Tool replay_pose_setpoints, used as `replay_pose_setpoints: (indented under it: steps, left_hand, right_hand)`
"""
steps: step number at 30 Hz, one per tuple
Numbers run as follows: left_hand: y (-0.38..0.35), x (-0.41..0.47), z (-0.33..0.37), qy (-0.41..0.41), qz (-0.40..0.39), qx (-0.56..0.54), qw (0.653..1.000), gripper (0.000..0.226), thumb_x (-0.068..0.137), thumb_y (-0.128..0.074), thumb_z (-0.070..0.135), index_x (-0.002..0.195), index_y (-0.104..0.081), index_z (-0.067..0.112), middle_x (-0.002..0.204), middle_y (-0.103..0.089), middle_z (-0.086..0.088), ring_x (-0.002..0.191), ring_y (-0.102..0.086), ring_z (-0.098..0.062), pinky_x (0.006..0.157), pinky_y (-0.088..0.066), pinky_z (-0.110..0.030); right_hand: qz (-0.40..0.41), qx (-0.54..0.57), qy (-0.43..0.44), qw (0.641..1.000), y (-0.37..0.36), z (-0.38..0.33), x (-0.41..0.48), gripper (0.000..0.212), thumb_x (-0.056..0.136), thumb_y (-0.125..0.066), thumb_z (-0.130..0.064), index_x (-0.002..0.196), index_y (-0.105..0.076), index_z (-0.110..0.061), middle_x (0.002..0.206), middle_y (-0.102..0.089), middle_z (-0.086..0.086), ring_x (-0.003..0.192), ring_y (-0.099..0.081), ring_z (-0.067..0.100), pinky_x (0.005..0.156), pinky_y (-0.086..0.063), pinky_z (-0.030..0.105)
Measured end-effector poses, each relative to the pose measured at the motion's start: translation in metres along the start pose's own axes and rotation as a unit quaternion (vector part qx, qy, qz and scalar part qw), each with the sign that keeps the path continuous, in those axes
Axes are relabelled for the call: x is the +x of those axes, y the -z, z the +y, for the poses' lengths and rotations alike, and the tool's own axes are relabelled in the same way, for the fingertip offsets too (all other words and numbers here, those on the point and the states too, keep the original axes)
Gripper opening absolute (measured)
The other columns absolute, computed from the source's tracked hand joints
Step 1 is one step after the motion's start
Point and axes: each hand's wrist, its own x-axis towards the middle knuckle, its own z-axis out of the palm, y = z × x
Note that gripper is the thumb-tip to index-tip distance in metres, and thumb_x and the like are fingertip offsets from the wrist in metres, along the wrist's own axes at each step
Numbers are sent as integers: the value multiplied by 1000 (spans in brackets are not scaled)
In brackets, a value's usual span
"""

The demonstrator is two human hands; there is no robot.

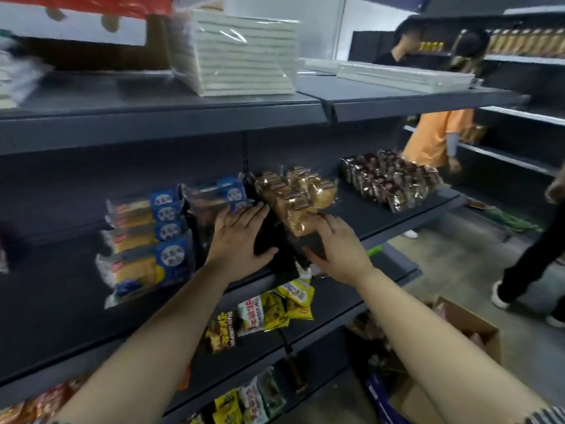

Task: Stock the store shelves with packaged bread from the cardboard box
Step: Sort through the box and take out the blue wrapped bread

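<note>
The bread packs (pixel 298 194) are sitting on the middle shelf (pixel 382 215), likely light, squashy and slippery; cradling their sides looks safest. The left hand (pixel 241 234) is lying spread flat; the right hand (pixel 339 243) is touching the nearest pack, grip unclear.

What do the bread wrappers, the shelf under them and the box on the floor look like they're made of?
Bread wrappers: thin clear plastic film, glossy, by the glints and the buns showing through. Shelf: probably painted metal, matte dark grey, thin flat edge. Box: plain brown cardboard, dull, with a raw flap edge.
</note>
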Motion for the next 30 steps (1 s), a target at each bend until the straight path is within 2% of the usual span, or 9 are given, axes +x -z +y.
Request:
replay_pose_setpoints:
  steps: [3, 6, 15, 19, 24, 30]
  left_hand:
    - [-13, 22, 48, -58, -6, -45, 997, 95, 76, -24, 74, 154, -26, 21, 159, -30, 1, 145, -29, -18, 116, 3, -38]
    - [-27, 41, 96, -120, -6, -81, 989, 93, 79, -26, 72, 155, -26, 19, 159, -28, 3, 146, -25, -13, 118, 1, -35]
    - [-60, 69, 235, -252, -61, -142, 955, 88, 87, -47, 67, 157, -19, 23, 162, -21, 7, 147, -23, -13, 120, -3, -40]
    - [-70, 72, 283, -299, -74, -142, 941, 92, 83, -35, 73, 157, -17, 22, 161, -23, 6, 147, -23, -13, 120, -6, -40]
    - [-83, 68, 333, -341, -88, -162, 922, 97, 76, -20, 75, 156, -19, 21, 161, -25, 4, 146, -24, -13, 120, -7, -42]
    - [-106, 65, 371, -360, -145, -185, 903, 94, 78, -37, 69, 156, -17, 23, 161, -22, 5, 148, -19, -12, 120, -3, -39]
  right_hand:
    - [-2, -19, -54, 998, 21, 35, -36, 67, 90, -59, -43, 145, -37, -12, 137, -49, 12, 124, -46, 34, 103, -42, 45]
    - [0, -32, -99, 995, 45, 63, -76, 67, 88, -62, -37, 144, -38, -9, 136, -49, 12, 124, -47, 32, 101, -43, 43]
    - [-15, -79, -263, 962, 96, 128, -200, 65, 92, -56, -39, 145, -37, -7, 144, -43, 12, 134, -37, 29, 112, -29, 36]
    - [-19, -88, -313, 946, 109, 144, -247, 65, 92, -58, -37, 145, -37, -6, 144, -43, 12, 135, -37, 28, 113, -27, 34]
    - [-29, -85, -364, 927, 115, 160, -294, 66, 90, -54, -42, 145, -39, -8, 143, -45, 10, 134, -39, 26, 112, -31, 36]
    - [-38, -54, -403, 913, 117, 180, -323, 60, 91, -58, -33, 145, -38, -14, 141, -45, 4, 130, -41, 22, 107, -36, 34]
